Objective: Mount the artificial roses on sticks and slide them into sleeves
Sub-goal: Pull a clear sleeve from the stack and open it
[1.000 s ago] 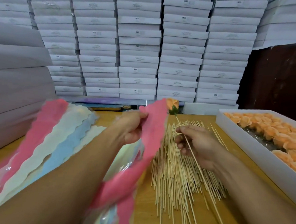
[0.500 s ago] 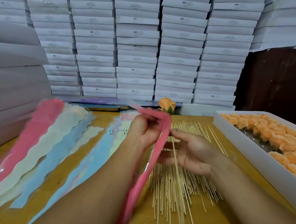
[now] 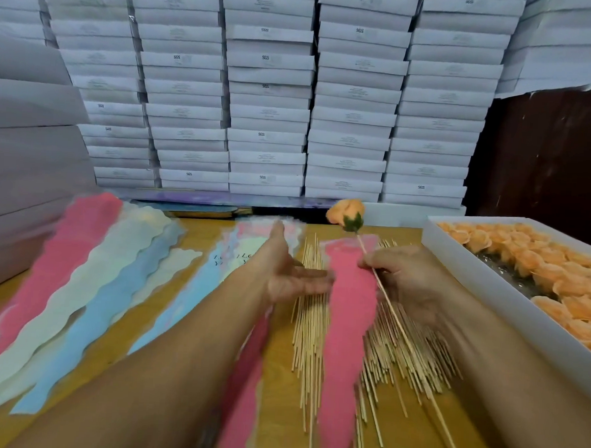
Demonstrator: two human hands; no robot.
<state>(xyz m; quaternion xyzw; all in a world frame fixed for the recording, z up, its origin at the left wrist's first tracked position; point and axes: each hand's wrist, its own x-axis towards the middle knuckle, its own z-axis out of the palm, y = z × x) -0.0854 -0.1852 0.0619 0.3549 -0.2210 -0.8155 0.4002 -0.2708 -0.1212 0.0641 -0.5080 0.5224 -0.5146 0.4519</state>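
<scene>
My right hand [image 3: 405,281] pinches a thin wooden stick [image 3: 414,356] topped with an orange artificial rose [image 3: 344,212]; the rose points away from me. A pink sleeve [image 3: 347,315], blurred, lies lengthwise over the pile of loose sticks [image 3: 309,330] between my hands. My left hand [image 3: 284,274] is spread palm up with the thumb raised, and its fingertips touch the sleeve's left edge. Another pink strip [image 3: 244,392] shows under my left forearm; I cannot tell if it belongs to the same sleeve.
A white box [image 3: 489,295] filled with orange rose heads stands at the right. Pink, cream and blue sleeves [image 3: 89,281] fan out on the wooden table [image 3: 277,411] at the left. Stacks of white boxes [image 3: 270,85] wall the back and left.
My left hand let go its pinch on the pink sleeve and spread flat; the sleeve dropped onto the sticks. My right hand closed on the rose stick and shifted right.
</scene>
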